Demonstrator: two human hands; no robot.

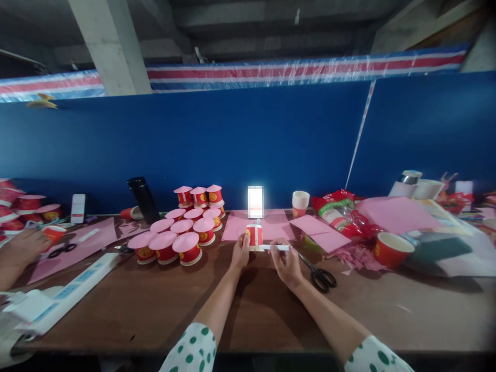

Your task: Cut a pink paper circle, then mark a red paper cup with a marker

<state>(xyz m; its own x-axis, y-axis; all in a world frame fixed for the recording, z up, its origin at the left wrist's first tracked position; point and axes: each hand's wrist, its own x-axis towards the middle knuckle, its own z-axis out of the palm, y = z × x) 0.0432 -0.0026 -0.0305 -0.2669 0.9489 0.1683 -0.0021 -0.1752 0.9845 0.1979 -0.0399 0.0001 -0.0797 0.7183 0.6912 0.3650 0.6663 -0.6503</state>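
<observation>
Near the middle of the table, my left hand (242,251) holds a small red paper cup (254,235) by its left side. The cup has white strips on it. My right hand (285,262) grips a white stick-like tube (279,248) between thumb and fingers, its tip close to the lower right of the cup. Whether the tip touches the cup cannot be made out. Pink paper sheets (274,219) lie just behind, with a glowing phone (256,202) standing on them. Black-handled scissors (323,279) rest beside my right hand.
Several red cups with pink tops (187,247) stand left, near a black bottle (143,200). A power strip (72,295) and another person's hand (29,248) are farther left. A large red cup (392,250) and pink scraps (358,257) lie right.
</observation>
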